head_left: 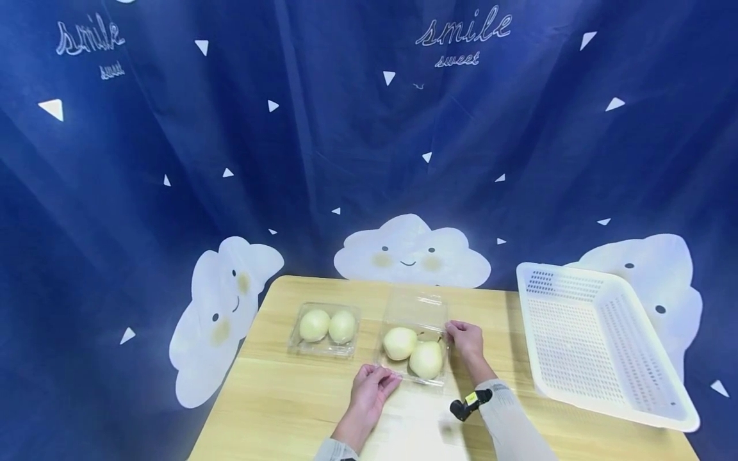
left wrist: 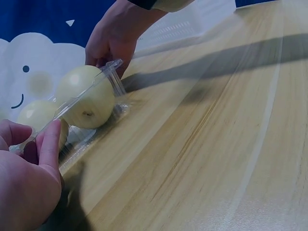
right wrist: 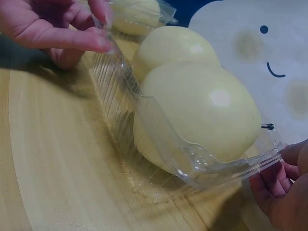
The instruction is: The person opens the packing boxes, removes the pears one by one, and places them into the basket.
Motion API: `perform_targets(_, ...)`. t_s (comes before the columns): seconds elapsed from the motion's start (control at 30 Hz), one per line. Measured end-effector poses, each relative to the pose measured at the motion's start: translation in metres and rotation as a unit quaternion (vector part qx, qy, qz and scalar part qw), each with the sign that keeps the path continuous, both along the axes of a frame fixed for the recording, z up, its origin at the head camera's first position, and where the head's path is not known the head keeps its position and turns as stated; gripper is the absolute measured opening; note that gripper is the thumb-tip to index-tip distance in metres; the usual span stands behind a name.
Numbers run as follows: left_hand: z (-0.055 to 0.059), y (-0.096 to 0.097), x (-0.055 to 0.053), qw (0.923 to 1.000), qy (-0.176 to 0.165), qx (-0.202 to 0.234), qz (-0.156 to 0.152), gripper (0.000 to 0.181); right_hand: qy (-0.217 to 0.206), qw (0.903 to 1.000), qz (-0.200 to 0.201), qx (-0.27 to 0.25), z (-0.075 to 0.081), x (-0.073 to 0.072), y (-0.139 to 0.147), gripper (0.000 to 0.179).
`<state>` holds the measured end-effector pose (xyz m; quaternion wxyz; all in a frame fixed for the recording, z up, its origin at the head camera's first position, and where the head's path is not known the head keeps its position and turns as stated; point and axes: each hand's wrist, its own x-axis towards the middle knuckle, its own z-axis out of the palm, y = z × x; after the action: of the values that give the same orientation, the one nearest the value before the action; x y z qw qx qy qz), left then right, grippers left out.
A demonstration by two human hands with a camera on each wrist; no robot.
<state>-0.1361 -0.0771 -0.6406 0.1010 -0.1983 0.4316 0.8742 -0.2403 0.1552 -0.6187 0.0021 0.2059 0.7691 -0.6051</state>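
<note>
While the left hand (head_left: 373, 383) pinches its near corner and the right hand (head_left: 464, 338) grips its 3 o'clock edge, the open clamshell (head_left: 416, 378) holds two pears (head_left: 425, 359) mid-table (head_left: 288, 410), long axis running 10 to 4 o'clock.

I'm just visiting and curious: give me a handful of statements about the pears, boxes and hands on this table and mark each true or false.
1. The open clamshell box holds two pears. True.
2. The right hand lies flat on the white basket. False: it pinches the right edge of the open box; the basket stands apart at the table's right.
3. The left hand grips the box's near left corner. True.
4. The second box stands empty. False: it is closed, with two pears inside.
5. The open box's lid stands up at the far side. True.
</note>
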Motion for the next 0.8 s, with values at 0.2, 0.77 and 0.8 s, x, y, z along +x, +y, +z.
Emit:
perform_targets(0.2,-0.001,0.002,0.002,0.9999,-0.003,0.006,0.008,0.026,-0.005,0.9998,-0.004,-0.020,-0.002,0.001,0.000,0.033)
perform_targets(0.77,0.000,0.007,0.005,0.9995,0.002,0.008,0.031,0.027,-0.013,0.9994,0.033,0.001,0.009,0.005,0.003,0.032)
perform_targets(0.8,0.000,0.007,0.005,0.9995,0.000,0.007,0.032,0.027,-0.014,0.9993,0.034,0.000,0.010,0.005,0.002,0.032)
